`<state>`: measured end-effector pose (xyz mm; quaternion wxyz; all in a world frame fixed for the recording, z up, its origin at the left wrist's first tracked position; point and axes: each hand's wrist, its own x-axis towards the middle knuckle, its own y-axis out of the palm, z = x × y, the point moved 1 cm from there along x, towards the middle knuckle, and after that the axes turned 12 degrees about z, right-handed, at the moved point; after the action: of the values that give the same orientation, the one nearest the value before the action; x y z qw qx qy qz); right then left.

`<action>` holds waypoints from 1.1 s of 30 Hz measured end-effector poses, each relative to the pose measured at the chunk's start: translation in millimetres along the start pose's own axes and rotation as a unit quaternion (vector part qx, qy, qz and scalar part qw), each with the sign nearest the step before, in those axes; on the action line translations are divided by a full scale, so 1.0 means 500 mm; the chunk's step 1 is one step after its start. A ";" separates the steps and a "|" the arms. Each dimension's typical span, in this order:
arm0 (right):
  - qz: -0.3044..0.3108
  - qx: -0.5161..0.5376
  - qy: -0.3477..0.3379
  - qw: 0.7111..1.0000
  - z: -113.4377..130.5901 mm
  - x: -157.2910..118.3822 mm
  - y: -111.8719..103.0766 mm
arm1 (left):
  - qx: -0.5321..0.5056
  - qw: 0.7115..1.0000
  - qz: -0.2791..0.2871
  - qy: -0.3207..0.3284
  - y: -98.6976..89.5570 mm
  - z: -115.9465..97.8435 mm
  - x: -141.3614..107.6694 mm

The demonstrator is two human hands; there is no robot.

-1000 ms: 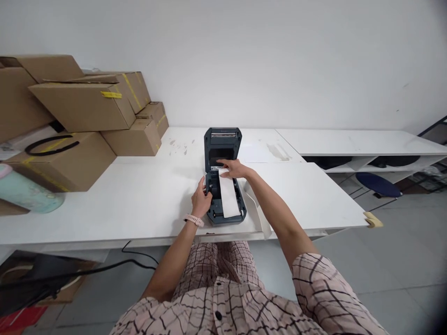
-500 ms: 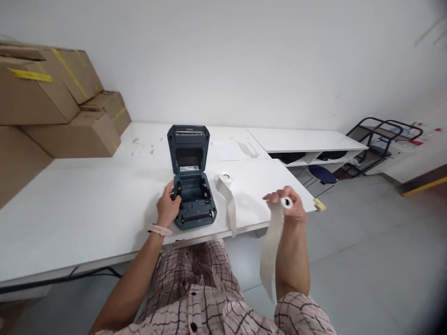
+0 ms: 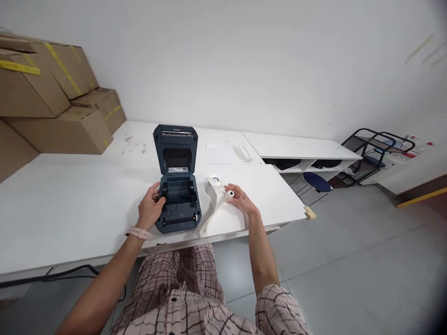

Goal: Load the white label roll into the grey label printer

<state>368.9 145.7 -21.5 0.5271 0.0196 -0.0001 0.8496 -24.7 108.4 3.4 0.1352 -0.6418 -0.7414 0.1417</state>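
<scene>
- The left hand (image 3: pixel 149 207), left of the frame's center, is grasping the left side of the printer (image 3: pixel 179 197), its thumb resting at the inner edge and its fingers lying along the outside.
- The printer is standing left of center on the white table (image 3: pixel 77 200), its lid (image 3: pixel 176 149) leaning up and back; a white label (image 3: pixel 178 170) is showing just below the lid's dark window.
- The right hand (image 3: pixel 240 199), just right of center, is pinching a small paper roll (image 3: pixel 229 196) between thumb and fingers, the roll's dark core facing the viewer.
- A second roll (image 3: pixel 213 182) is sitting on the table, just to the upper left of the held one.
- Loose paper strips (image 3: pixel 216 203) are trailing from the rolls toward the table's front edge, overlapping so that I cannot tell which belongs to which.
- Brown boxes (image 3: pixel 66 128) with yellow tape are filling the upper left.
- A pale wristband (image 3: pixel 138 232) is circling the left wrist.
- A blue stool (image 3: pixel 317 182) is standing at center right, beyond the table's end.
</scene>
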 end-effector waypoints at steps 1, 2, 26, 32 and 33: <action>0.003 -0.010 -0.007 1.000 0.014 0.001 -0.006 | -0.009 1.000 -0.003 0.003 0.001 -0.002 -0.001; 0.007 -0.027 -0.013 1.000 0.032 0.005 -0.011 | -0.017 1.000 -0.005 0.006 0.002 -0.004 -0.003; 0.232 -0.392 -0.083 0.886 0.249 0.255 0.301 | 0.005 1.000 -0.001 -0.012 0.002 -0.045 -0.025; 0.258 -0.565 0.043 0.783 0.201 0.302 0.385 | -0.009 1.000 0.009 0.009 0.007 -0.027 -0.018; 0.250 -0.569 0.055 0.782 0.197 0.294 0.389 | -0.008 1.000 0.010 0.014 0.008 -0.025 -0.017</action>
<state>132.8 188.9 85.6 0.2112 -0.3313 -0.4592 0.7967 -15.0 100.8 13.1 0.1391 -0.6520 -0.7343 0.1276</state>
